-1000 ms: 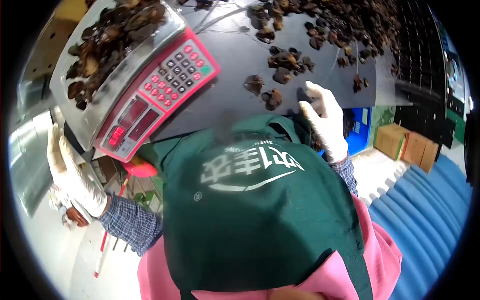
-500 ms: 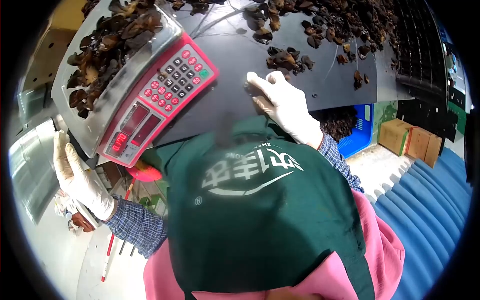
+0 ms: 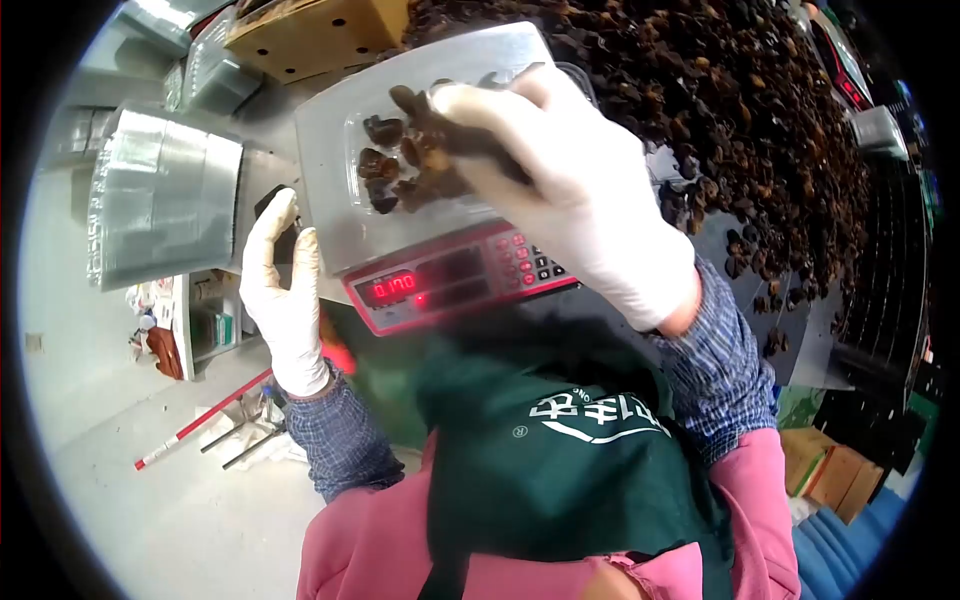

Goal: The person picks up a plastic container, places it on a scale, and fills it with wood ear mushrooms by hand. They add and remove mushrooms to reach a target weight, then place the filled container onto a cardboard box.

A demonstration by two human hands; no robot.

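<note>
A red electronic scale stands in front of me with 0.170 on its display. On its steel platform lies a clear plastic tray with dark brown wood ear mushrooms in it. My right hand, in a white glove, reaches over the tray from the right. Its curled fingers and thumb close around some of the mushrooms, slightly blurred, and cover the tray's right part. My left hand, also gloved, is beside the scale's left edge, thumb and fingers apart and holding nothing. A dark object shows behind its fingertips.
A large heap of wood ears spreads over the dark table at the right. Stacked clear plastic trays are at the left, a cardboard box behind the scale. A second red display glows at far right. A red pole leans below left.
My right hand has moved from the table onto the mushrooms in the tray. The view has turned left, bringing the scale to the middle. My left hand stays open near the scale.
</note>
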